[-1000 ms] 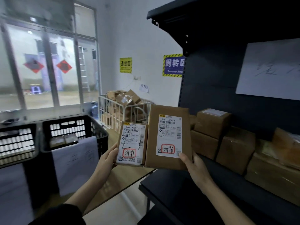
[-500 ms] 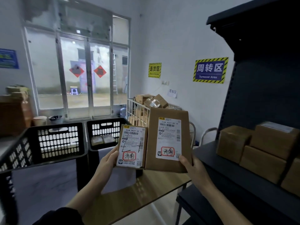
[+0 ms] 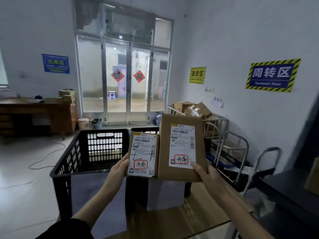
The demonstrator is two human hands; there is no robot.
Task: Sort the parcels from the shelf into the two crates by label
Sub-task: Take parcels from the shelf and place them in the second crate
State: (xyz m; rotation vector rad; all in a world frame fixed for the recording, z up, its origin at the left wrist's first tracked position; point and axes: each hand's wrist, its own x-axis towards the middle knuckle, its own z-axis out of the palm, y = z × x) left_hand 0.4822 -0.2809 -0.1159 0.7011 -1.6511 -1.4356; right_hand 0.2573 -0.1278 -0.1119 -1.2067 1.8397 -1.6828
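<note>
Big black crate [image 3: 103, 131] on the left, second black crate [image 3: 145, 130] half hidden behind the parcels; big brown parcel [image 3: 181, 147] held up in front, right hand [image 3: 207, 176] gripping its bottom corner; small parcel [image 3: 143, 154] just beside it, left hand [image 3: 119, 171] gripping its edge

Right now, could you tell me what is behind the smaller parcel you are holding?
Only the rim of the right crate shows above the smaller parcel; the parcel covers the crate's inside.

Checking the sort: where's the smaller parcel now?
Head view, centre: smaller parcel in the left hand, beside the larger parcel, in front of the left crate.
</note>
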